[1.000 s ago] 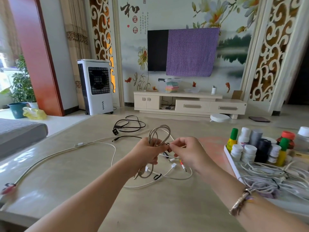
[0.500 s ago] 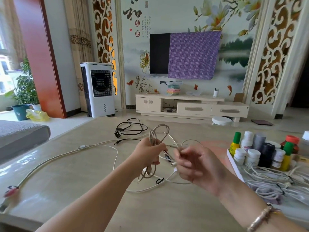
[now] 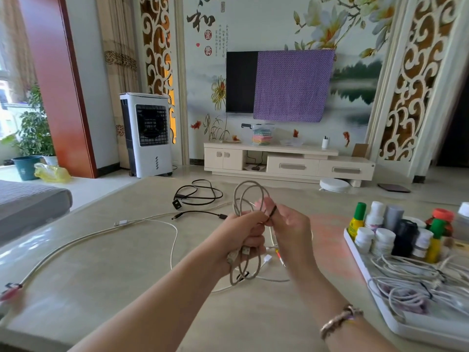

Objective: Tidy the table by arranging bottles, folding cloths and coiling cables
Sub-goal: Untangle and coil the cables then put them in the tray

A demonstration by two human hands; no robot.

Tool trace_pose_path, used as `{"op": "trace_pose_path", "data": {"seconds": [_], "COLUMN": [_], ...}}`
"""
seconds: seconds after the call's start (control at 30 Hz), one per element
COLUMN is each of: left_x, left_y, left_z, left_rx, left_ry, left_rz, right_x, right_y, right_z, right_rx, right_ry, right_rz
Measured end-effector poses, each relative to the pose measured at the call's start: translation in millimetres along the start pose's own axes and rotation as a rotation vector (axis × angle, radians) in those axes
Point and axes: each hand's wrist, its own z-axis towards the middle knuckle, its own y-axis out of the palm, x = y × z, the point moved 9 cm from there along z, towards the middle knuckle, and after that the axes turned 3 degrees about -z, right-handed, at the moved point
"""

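Grey coiled cable (image 3: 250,199) upright in gripping left hand (image 3: 241,233), black tie (image 3: 271,214) pinched just beside by right hand (image 3: 289,227), crossing the loops.

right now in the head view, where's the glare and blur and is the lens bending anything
Head view: window light from the left throws pale glare on the table top near its left edge; the red-tipped plug at the frame's left edge is smeared; wide-angle distortion leans the carved wall panels inward; the grey coiled cable held by the hands stays fairly sharp.

Wall mural (image 3: 253,26) calligraphy reads 和, prob. 富貴 on seals.
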Motion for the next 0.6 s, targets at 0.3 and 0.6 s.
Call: {"op": "trace_pose_path", "data": {"seconds": [0.3,0.6], "left_x": [4,-9], "left_y": [-2,-6], "left_z": [-13,-9], "left_rx": [-0.259,0.012], "left_ry": [-0.032,-0.014], "left_rz": [0.425,0.619], "right_x": [0,-3], "right_y": [21,31], "right_z": [-12,-19], "right_rx": [-0.742,-0.358], "right_ry": [0.286,0.277], "right_rz": [0.242,0.115]}}
